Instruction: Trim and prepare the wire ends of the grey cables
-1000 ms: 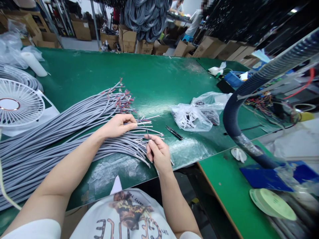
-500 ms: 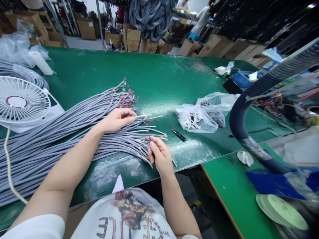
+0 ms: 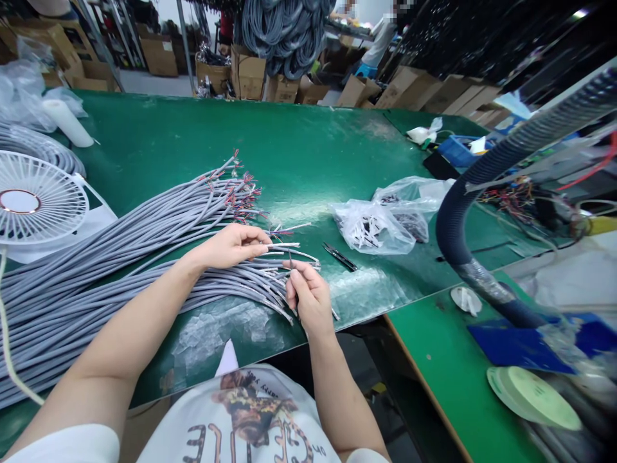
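A big bundle of grey cables (image 3: 120,257) lies across the green table (image 3: 299,148), with stripped ends fanning out toward the middle. My left hand (image 3: 231,245) rests on the cable ends and pinches one grey cable near its tip. My right hand (image 3: 308,294) is closed at the front edge of the table, pinching a thin dark tool that points up at the cable ends. Just beyond it, black tweezers (image 3: 340,256) lie on the table.
A white desk fan (image 3: 33,206) stands at the left. Clear plastic bags of small parts (image 3: 385,222) lie right of the tweezers. A dark corrugated hose (image 3: 482,180) arches over the right side. A green tape roll (image 3: 533,397) sits at the lower right. Cardboard boxes line the back.
My left hand has shifted slightly along the cable ends while keeping its pinch. My right hand has stayed in nearly the same place.
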Tool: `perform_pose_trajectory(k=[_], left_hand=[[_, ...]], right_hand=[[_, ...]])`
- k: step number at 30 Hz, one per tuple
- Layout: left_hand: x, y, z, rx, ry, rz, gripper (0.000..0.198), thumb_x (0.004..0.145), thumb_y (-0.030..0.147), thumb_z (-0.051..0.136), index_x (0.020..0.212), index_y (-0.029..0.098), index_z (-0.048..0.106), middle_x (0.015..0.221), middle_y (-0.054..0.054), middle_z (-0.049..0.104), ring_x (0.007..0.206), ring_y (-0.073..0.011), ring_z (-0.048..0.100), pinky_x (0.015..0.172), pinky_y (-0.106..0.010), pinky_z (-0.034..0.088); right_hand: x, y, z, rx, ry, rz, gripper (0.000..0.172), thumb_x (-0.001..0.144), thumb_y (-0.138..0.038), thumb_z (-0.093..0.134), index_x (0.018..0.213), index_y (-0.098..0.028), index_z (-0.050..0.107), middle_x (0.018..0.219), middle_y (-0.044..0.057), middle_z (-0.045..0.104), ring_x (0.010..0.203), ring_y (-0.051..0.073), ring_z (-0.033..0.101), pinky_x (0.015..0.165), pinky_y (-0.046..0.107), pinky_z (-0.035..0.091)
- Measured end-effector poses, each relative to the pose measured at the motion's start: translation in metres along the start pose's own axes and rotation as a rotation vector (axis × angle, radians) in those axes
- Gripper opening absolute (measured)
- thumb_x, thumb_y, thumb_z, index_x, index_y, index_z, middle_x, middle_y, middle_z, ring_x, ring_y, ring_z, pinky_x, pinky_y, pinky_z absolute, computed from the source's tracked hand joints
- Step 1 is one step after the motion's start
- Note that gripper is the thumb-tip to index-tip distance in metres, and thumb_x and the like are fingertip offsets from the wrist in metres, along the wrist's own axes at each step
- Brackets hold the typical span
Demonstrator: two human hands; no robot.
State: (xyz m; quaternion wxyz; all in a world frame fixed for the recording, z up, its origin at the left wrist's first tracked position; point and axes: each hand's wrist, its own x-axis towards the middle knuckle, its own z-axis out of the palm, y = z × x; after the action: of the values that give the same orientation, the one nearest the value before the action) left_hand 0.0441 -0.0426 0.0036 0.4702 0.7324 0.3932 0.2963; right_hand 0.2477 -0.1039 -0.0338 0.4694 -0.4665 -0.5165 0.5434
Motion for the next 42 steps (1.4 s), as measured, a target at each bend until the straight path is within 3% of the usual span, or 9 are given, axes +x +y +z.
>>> perform_pose_trajectory(k=[17,26,30,36,40,42], left_hand=[[0.0,-0.003,0.003,0.085,0.058,0.014,0.029,0.083,0.035,0.055,0.091,0.01,0.067,0.062,0.002,0.052,0.055,-0.0081,0.042,0.053,-0.019,0.033],[0.0,-0.004,0.006,0.216,0.05,0.087,0.027,0.084,0.034,0.054,0.089,0.012,0.069,0.069,-0.002,0.063,0.062,-0.0106,0.051,0.059,-0.02,0.038],[0.0,-0.002,0.008,0.19,0.032,0.094,0.026,0.084,0.034,0.054,0.088,0.012,0.067,0.065,0.001,0.059,0.057,-0.0086,0.046,0.056,-0.018,0.036],[0.0,-0.002,0.011,0.14,0.014,0.082,0.028,0.085,0.037,0.052,0.076,0.011,0.061,0.056,0.005,0.045,0.052,-0.0068,0.037,0.051,-0.018,0.03],[-0.001,-0.005,0.014,0.146,-0.012,0.071,0.028,0.085,0.037,0.052,0.073,0.012,0.057,0.057,0.005,0.043,0.053,-0.0069,0.036,0.052,-0.018,0.03],[0.0,-0.006,0.015,0.155,-0.033,0.055,0.028,0.085,0.037,0.051,0.073,0.013,0.057,0.058,0.005,0.044,0.054,-0.0073,0.037,0.053,-0.019,0.03]], right_hand=[[0.001,0.003,0.0,0.07,0.026,-0.006,0.024,0.089,-0.036,0.053,0.102,-0.017,0.06,0.047,-0.009,0.046,0.036,0.005,0.037,0.039,0.018,0.03],[0.008,0.002,0.011,0.383,0.048,0.076,0.021,0.084,-0.034,0.059,0.097,-0.018,0.059,0.046,-0.011,0.041,0.031,0.004,0.032,0.035,0.017,0.028],[0.011,0.001,0.016,0.42,0.053,0.054,0.02,0.084,-0.034,0.058,0.096,-0.018,0.058,0.046,-0.011,0.041,0.032,0.004,0.033,0.036,0.018,0.029],[0.012,0.011,0.019,0.16,0.146,-0.138,0.022,0.088,-0.035,0.054,0.1,-0.017,0.059,0.049,-0.009,0.045,0.037,0.005,0.039,0.04,0.018,0.03],[0.021,0.006,0.013,0.224,0.147,-0.112,0.02,0.087,-0.035,0.056,0.097,-0.017,0.057,0.047,-0.01,0.042,0.035,0.004,0.036,0.039,0.018,0.029],[0.026,-0.004,0.002,0.303,0.221,-0.126,0.018,0.086,-0.036,0.057,0.093,-0.019,0.055,0.047,-0.012,0.038,0.034,0.004,0.033,0.038,0.018,0.028]])
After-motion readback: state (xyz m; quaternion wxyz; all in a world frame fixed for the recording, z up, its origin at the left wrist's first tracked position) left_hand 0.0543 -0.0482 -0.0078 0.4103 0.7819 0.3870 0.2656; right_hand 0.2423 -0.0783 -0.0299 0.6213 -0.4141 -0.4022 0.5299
